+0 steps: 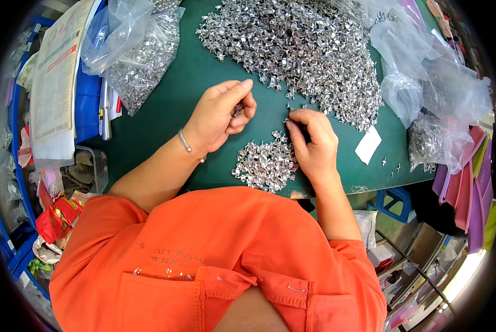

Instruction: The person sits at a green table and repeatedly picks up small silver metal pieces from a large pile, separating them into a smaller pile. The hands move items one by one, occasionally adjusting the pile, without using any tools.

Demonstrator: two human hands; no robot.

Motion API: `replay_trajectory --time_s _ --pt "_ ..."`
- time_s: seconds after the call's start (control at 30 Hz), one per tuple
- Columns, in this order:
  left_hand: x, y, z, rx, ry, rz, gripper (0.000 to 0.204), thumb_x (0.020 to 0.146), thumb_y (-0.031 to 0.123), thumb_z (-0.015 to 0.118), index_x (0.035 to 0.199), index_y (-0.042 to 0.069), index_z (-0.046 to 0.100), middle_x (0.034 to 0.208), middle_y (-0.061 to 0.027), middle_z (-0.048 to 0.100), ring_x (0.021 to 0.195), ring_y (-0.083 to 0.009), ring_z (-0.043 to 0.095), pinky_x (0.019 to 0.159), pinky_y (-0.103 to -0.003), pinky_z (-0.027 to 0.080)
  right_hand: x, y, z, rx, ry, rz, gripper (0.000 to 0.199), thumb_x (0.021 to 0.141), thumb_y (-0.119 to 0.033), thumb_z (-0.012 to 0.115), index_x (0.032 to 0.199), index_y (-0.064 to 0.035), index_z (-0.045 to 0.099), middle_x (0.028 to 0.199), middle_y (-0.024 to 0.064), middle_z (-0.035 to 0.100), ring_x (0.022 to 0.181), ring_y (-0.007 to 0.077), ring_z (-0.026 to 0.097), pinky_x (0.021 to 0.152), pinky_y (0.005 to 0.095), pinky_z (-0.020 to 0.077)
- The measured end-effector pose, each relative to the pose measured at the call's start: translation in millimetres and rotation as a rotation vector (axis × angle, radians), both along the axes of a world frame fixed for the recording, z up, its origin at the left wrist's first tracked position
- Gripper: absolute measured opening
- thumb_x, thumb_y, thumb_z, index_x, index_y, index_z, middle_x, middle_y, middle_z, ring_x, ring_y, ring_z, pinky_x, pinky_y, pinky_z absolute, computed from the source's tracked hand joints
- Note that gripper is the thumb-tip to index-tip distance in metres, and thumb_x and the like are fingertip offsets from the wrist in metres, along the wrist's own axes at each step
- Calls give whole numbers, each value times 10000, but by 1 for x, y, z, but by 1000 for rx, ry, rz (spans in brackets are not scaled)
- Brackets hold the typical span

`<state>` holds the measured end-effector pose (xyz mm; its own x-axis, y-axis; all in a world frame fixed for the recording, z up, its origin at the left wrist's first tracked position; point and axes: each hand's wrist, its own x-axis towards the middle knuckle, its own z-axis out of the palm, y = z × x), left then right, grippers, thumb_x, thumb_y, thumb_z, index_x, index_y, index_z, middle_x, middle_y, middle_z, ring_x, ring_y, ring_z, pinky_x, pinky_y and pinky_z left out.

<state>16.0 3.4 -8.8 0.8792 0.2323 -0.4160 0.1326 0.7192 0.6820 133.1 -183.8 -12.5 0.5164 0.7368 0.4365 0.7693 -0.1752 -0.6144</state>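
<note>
My left hand (223, 113), with a silver bangle (184, 140) at the wrist, is curled over the green table (148, 130). Small shiny metal pieces (237, 110) show between its fingers and palm. My right hand (315, 143) hovers close to the tabletop, thumb and forefinger pinched on a tiny metal piece (287, 119) at their tips. Between my hands and the table's near edge lies a small pile of metal pieces (266, 164). Beyond my hands spreads a much larger heap of the same pieces (303, 50), a few of them scattered along its near side.
A clear bag of metal pieces (145, 63) lies at the far left, beside a newspaper (54, 83) over a blue bin. On the right are plastic bags (444, 91), a white paper piece (368, 145) and coloured folders (469, 188). A blue stool (393, 205) stands below.
</note>
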Motion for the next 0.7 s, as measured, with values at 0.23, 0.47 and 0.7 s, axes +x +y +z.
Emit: replay_trajectory --time_s 0.23,0.47,0.7 --pt "-1 0 -3 7 -8 6 318 1056 297 495 827 80 541 742 -51 573 508 -56 396 427 -201 292 4 -17 27 -79 498 263 125 777 72 712 859 -14 674 861 106 690 760 251 670 693 313 534" --pt "0 0 -1 6 5 -1 317 1055 297 494 827 82 536 743 -57 569 510 -57 391 430 -204 289 27 -1 10 -65 -230 19 176 776 37 723 925 -42 671 905 83 692 815 283 635 742 379 506" --pt "-1 1 -1 1 2 0 319 1053 305 500 825 85 539 748 -54 573 515 -60 400 431 -204 289 20 -16 21 -44 54 34 148 792 92 703 892 -11 665 876 126 679 807 286 671 737 356 549"
